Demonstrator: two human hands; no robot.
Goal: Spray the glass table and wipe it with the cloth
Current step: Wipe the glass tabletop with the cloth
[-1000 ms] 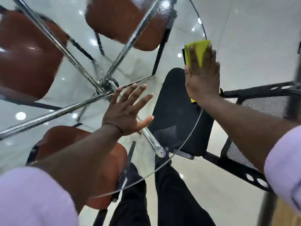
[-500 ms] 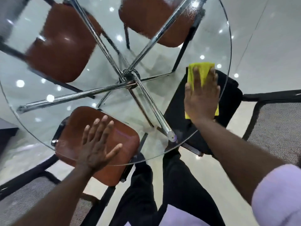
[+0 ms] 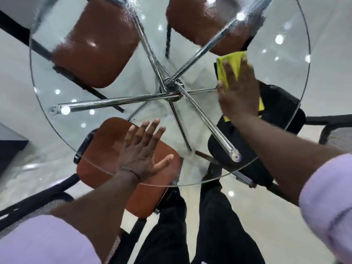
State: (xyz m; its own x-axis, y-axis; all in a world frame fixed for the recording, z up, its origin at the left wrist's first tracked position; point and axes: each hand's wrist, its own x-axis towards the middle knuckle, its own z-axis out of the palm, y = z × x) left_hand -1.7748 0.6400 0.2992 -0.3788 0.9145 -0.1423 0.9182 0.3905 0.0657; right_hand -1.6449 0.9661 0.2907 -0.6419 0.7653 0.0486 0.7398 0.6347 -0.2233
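The yellow cloth is pressed flat onto the glass table by the open-fingered right hand; the left hand, fingers spread and grasping nothing, is laid on the table's near edge.

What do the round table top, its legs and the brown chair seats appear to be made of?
Table top: clear glass; the floor shows through it, light spots reflect. Legs: polished metal tubes, probably chromed, given mirror-like highlights. Brown seats: smooth with a soft sheen, likely leather or vinyl; cannot tell which.

Bright; ceiling-light glare on glass; edges warped.
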